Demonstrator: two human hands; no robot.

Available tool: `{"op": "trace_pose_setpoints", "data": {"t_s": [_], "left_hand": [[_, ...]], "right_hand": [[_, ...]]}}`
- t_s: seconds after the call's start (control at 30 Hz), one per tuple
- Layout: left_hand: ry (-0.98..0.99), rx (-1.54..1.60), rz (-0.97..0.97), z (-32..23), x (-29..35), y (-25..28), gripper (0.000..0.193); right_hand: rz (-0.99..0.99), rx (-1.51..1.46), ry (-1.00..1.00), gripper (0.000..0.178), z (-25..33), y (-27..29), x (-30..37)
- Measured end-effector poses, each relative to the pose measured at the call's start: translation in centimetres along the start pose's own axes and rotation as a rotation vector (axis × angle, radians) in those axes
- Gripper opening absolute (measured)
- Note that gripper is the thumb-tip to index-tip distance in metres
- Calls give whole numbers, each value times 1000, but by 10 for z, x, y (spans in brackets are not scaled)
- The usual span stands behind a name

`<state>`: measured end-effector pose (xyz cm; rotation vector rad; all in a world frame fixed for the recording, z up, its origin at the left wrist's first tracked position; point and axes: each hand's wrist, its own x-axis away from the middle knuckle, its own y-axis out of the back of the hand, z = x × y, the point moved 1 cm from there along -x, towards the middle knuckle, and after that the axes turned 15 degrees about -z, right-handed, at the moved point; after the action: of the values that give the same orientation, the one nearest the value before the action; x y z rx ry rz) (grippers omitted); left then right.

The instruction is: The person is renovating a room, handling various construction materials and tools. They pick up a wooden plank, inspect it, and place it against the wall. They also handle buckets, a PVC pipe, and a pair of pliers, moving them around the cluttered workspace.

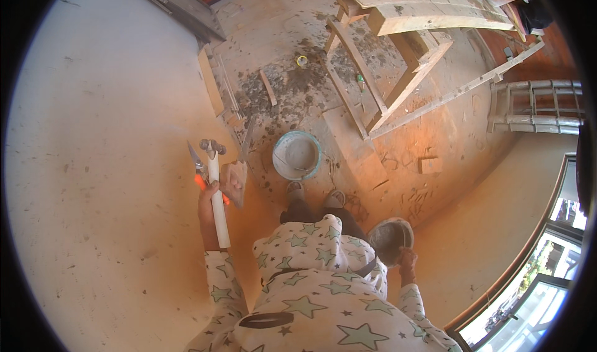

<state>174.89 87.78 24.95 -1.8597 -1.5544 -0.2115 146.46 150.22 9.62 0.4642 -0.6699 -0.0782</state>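
My left hand [208,212] is closed round a bundle of tools. In it is a hammer [217,209] with a pale handle, its metal head pointing up. Beside that shows an orange-handled cutting tool [200,176] with a pointed metal end. A flat brownish piece [234,181] sits right next to them; whether my hand holds it too I cannot tell. On the other side, my right hand [407,260] grips the rim or handle of a grey bucket [388,243], which hangs tilted beside my hip. My fingertips there are partly hidden.
A turquoise-rimmed bucket [297,134] with grey contents stands just ahead of my feet. Beyond are a wooden trestle [373,84], a yellow tape roll [301,60] and a brick-like block [430,165]. A ladder-like metal frame [535,106] lies far right. A pale wall [106,153] rises at left.
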Motion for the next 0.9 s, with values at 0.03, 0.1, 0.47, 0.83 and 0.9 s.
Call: {"op": "trace_pose_setpoints", "data": {"t_s": [0.03, 0.1, 0.47, 0.83, 0.9], "left_hand": [[-16, 22, 69, -11, 5, -22, 39], [-20, -21, 60, -31, 1, -29, 40], [-93, -131, 102, -70, -45, -36, 60], [-136, -185, -17, -52, -37, -34, 59], [-131, -150, -40, -46, -36, -34, 61]], "right_hand": [[-12, 45, 0, 22, 4, -1, 2], [-61, 121, -20, 21, 10, -10, 8], [-126, 328, -143, 14, 8, -10, 29], [-25, 182, -191, 10, -5, -44, -13], [50, 274, -56, 10, -2, -45, -23]]}}
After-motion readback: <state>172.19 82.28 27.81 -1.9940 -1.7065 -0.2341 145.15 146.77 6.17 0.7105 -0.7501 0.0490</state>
